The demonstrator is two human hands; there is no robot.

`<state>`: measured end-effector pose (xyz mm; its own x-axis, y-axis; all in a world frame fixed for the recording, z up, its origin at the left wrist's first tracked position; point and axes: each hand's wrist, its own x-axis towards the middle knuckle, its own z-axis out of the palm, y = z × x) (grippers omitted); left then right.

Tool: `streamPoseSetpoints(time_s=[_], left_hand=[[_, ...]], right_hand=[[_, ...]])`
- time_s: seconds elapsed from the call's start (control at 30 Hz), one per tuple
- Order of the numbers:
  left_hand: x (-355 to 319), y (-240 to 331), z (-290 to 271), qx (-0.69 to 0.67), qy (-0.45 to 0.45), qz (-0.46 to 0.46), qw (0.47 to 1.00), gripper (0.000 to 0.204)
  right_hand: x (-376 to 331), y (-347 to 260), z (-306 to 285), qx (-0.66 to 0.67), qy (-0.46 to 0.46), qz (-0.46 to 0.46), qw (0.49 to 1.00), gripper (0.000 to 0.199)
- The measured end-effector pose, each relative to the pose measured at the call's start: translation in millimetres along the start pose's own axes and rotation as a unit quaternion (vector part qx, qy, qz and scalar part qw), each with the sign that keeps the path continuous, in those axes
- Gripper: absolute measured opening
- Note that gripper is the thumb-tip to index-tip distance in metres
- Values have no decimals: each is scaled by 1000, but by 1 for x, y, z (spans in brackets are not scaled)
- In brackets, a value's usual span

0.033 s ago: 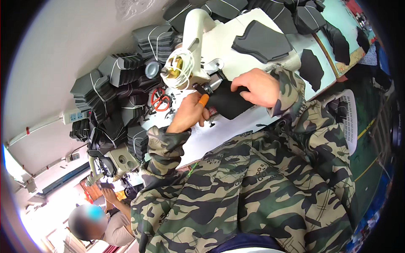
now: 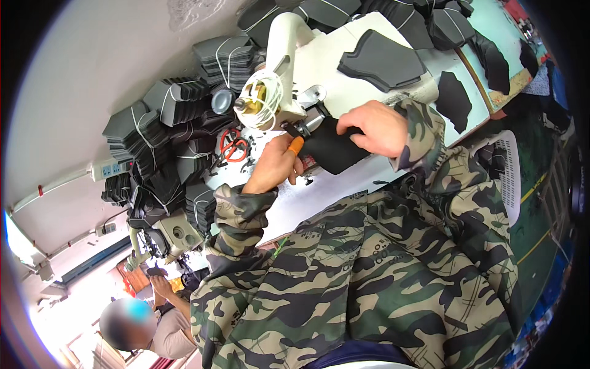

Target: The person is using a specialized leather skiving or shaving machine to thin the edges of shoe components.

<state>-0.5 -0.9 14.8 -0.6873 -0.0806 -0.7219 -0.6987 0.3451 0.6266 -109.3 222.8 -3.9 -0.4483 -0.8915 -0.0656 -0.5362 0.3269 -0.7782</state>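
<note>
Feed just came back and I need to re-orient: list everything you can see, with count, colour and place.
sewing machine: one, cream, on the table ahead
thread cone: one, white thread, on the machine's near end
black fabric piece: one, under the machine head, held by both hands
orange-handled tool: one, in the left hand
cut pieces: several, dark grey, on the machine and table
bundled stacks: many, dark grey, tied with white cord, piled at left
scissors: one pair, red handles, beside the stacks
power strip: one, white, on the wall
co-worker: one, lower left
left hand: holding the tool
right hand: pressing the fabric
</note>
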Motion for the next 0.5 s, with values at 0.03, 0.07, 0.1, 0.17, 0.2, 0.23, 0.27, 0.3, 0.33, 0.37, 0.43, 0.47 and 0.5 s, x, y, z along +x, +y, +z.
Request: streamPoseSetpoints(time_s=[0.03, 0.07, 0.1, 0.17, 0.2, 0.23, 0.27, 0.3, 0.33, 0.37, 0.43, 0.47, 0.5], left_hand=[[1, 1, 7, 53, 24, -8, 998, 27], [6, 0, 13, 85, 42, 29, 995, 24], [3, 0, 13, 75, 43, 39, 995, 22], [-1, -6, 10, 64, 47, 50, 996, 21], [-2, -13, 6, 95, 63, 71, 991, 22], [-4, -17, 4, 127, 79, 93, 984, 24], [-7, -21, 4, 126, 79, 93, 985, 24], [-13, -17, 5, 94, 28, 62, 993, 23], [-20, -13, 6, 61, -22, 31, 997, 25], [-26, -13, 9, 4, -63, 54, 997, 33], [-28, -19, 19, -111, -127, 60, 984, 32], [-27, -22, 24, -150, -143, 52, 977, 31], [-24, -26, 17, -142, -141, 32, 979, 27]], right_hand=[[-9, 3, 3, 7, -1, 6, 1000, 25], [-16, 3, 2, 9, -2, 9, 1000, 26], [-24, 4, 5, 25, 3, 18, 1000, 27], [-31, 3, 10, 74, -6, 46, 996, 27], [-34, 1, 10, 89, -7, 60, 994, 27], [-36, -2, 10, 89, -8, 60, 994, 27], [-37, -5, 10, 145, 9, 63, 987, 30], [-39, -8, 10, 201, 26, 64, 977, 33], [-40, -13, 11, 273, -4, 97, 957, 31], [-42, -15, 17, 333, -10, 113, 936, 31], [-44, -22, 31, 424, 0, 116, 898, 31], [-44, -24, 36, 361, 8, 91, 928, 32], [-40, -25, 48, 292, 40, 70, 953, 33]])
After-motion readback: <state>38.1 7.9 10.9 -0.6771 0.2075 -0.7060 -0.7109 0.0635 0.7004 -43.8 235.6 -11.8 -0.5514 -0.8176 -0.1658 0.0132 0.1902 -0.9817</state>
